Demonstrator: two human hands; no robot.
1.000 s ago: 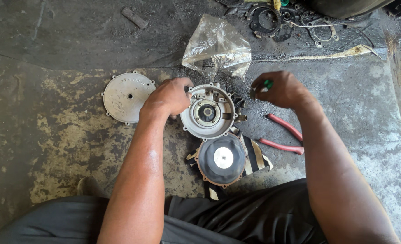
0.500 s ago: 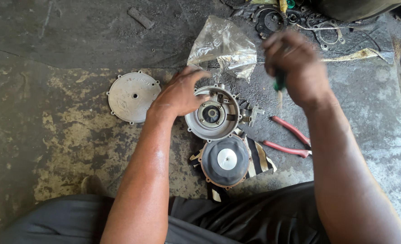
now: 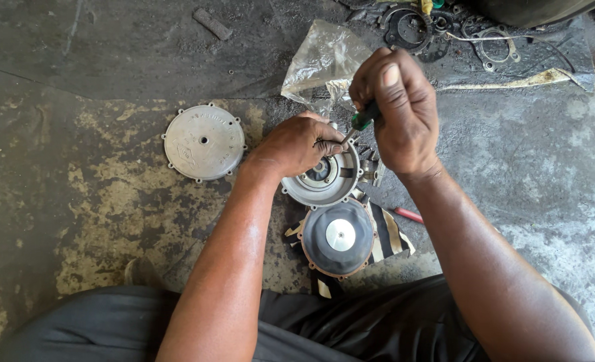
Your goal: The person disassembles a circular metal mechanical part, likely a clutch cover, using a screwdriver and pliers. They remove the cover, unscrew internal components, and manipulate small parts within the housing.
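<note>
Head view shows the right hand (image 3: 398,110) now raised above the round metal housing (image 3: 321,177), fist clenched around a green-handled screwdriver (image 3: 359,124); a second ago that hand sat low at the housing's three o'clock side with the tool barely showing. The lift has brought the tip down into the open bowl of the housing, so the work looks to have passed from fetching the tool to using it on the inner parts. The screwdriver's long axis runs from handle at one o'clock to tip at seven o'clock, pointing into the housing's centre. The left hand (image 3: 297,144) grasps the housing's rim at ten o'clock, steadying it as before. The housing lies flat on the stained floor (image 3: 76,221), open face up, with a dark diaphragm disc (image 3: 339,236) just below it at six o'clock and a flat round cover plate (image 3: 204,142) well apart at nine o'clock.
</note>
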